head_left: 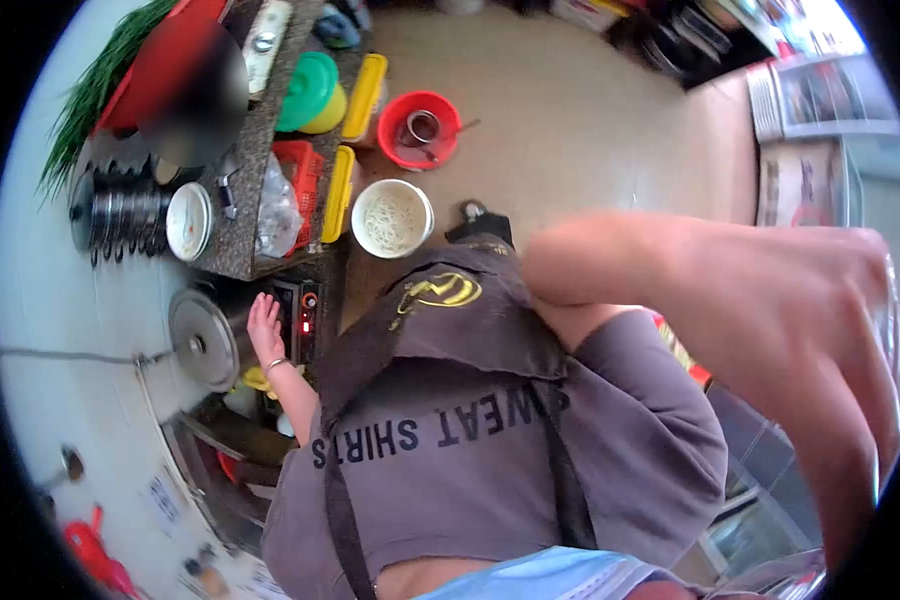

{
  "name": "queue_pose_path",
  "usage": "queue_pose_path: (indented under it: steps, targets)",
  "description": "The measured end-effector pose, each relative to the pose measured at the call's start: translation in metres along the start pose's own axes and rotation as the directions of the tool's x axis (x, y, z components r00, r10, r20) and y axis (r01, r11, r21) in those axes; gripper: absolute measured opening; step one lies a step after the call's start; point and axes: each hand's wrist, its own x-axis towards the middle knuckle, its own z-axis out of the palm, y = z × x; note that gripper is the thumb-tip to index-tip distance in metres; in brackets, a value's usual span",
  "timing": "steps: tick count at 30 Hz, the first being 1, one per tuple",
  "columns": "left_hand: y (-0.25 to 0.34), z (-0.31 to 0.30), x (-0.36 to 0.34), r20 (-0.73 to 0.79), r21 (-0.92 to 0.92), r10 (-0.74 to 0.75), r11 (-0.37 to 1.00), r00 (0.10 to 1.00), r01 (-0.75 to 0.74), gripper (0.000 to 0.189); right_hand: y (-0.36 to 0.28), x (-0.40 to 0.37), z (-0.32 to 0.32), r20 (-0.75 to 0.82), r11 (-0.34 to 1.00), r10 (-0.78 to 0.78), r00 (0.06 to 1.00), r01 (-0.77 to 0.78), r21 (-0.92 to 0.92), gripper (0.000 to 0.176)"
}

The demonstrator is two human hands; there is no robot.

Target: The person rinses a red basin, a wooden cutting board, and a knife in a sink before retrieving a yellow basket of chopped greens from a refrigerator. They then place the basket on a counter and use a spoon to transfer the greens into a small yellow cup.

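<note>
My left hand (pixel 266 330), with a bracelet at the wrist, is stretched out with straight fingers, holding nothing I can see. It is between a large lidded metal pot (pixel 202 340) and a cooker control panel (pixel 308 312) with a knob and a red light. Close to the camera on the right, my right hand (pixel 825 300) is raised, large and blurred. Its fingers bend down past the edge of view, and whether they hold anything is hidden. A dark apron (pixel 450 330) hangs over my grey sweatshirt (pixel 450 470).
A white bucket of noodles (pixel 392 218) and a red basin (pixel 418 130) with a metal container stand on the floor (pixel 560 110). On the granite counter (pixel 240 235) are stacked white bowls (pixel 188 222) and a green-lidded tub (pixel 312 92). Yellow-lidded bins (pixel 338 195) stand beside it.
</note>
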Motion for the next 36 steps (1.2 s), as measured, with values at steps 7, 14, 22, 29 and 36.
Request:
queue_pose_path:
  steps: [7, 14, 22, 29, 36]
  targets:
    - [-0.021, 0.01, -0.053, -0.224, -0.147, 0.058, 0.985, 0.973, -0.092, 0.012, -0.027, -0.013, -0.07, -0.328, 0.988, 0.073, 0.942, -0.113, -0.105, 0.04]
    - [-0.201, 0.056, -0.075, 0.136, 0.668, 0.073, 0.73, 0.988, -0.146, 0.05, -0.052, -0.355, -0.13, -0.879, -0.5, 0.293, -0.375, -0.844, 0.194, 0.054]
    - [-0.111, 0.116, -0.106, 0.336, 0.376, -0.281, 0.915, 0.899, 0.145, 0.059, 0.022, -0.403, -0.086, -0.659, -0.574, 0.575, -0.486, -0.813, 0.098, 0.048]
    - [-0.146, 0.128, -0.014, 0.174, 0.215, -0.33, 0.932, 0.928, 0.291, 0.056, -0.023, -0.354, -0.159, -0.917, -0.581, 0.217, -0.334, -0.799, 0.153, 0.041]
    - [-0.178, 0.21, 0.042, 0.4, 0.537, -0.32, 0.841, 0.859, 0.063, 0.052, -0.095, -0.403, -0.15, -0.773, -0.723, 0.356, -0.525, -0.679, 0.128, 0.043]
